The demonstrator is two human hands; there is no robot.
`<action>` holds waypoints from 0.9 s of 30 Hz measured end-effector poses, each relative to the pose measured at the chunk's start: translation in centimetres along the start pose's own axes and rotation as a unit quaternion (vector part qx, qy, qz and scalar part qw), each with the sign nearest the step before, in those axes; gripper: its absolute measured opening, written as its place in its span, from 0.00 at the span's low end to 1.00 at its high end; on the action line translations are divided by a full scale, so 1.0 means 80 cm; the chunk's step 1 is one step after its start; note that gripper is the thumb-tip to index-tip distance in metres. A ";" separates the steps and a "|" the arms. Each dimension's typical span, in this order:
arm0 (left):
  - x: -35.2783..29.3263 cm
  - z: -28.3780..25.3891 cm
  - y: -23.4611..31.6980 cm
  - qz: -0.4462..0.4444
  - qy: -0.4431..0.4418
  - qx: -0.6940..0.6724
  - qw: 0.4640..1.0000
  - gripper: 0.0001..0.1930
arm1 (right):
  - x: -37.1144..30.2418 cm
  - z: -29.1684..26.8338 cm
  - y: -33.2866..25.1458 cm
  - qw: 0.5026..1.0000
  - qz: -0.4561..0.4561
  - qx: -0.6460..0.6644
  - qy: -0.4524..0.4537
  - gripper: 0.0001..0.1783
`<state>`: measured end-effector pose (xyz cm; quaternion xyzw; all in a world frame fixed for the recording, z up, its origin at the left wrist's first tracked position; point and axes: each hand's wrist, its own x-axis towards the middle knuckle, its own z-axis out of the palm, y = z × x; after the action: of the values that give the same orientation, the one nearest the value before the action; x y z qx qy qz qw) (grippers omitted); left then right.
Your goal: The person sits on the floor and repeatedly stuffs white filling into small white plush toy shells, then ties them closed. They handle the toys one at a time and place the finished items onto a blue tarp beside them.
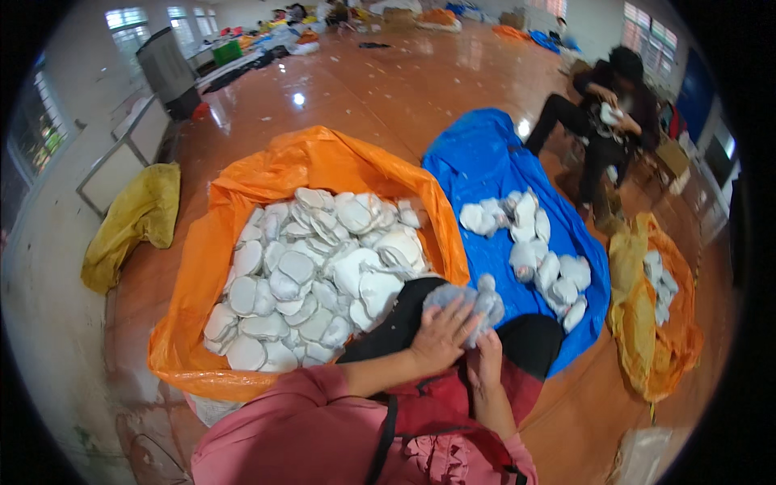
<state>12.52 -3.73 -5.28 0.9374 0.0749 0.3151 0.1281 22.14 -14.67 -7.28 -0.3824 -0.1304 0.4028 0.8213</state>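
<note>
Over my lap I have a grey plush piece [487, 301] with rounded lobes, like an unfinished soft toy. The fingers of my left hand [440, 335] lie across its left side and hold it, the thumb out of sight. My right hand [487, 356] grips its lower edge, fingers partly hidden. To the left, a wide orange sack [323, 149] with its sides rolled down holds many flat, rounded white-grey fabric pieces [311, 275]. On the right, several puffier white plush pieces [558, 279] lie on a blue sheet or sack [477, 153].
A co-worker [618, 121] sits at the far right with a white piece in hand. A yellow-and-orange sack [638, 323] stands nearer on that side. Another yellow sack [137, 218] leans by the left wall. Piles of coloured bags [307, 36] line the far floor.
</note>
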 end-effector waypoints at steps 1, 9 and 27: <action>0.005 -0.003 -0.010 0.014 0.016 0.052 0.998 0.35 | 0.003 -0.001 -0.002 1.000 0.016 -0.020 -0.010 0.11; 0.021 -0.034 -0.038 0.019 0.024 0.024 0.999 0.35 | -0.003 0.016 -0.023 0.998 0.035 -0.022 -0.046 0.02; -0.005 -0.087 -0.078 0.126 -0.088 0.104 0.983 0.19 | 0.019 -0.001 -0.012 0.928 0.047 -0.367 0.035 0.10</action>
<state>7.62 3.53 -1.98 0.9716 -0.0234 0.2352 -0.0049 23.70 -13.97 -6.76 -0.6768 -0.2222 0.3510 0.6077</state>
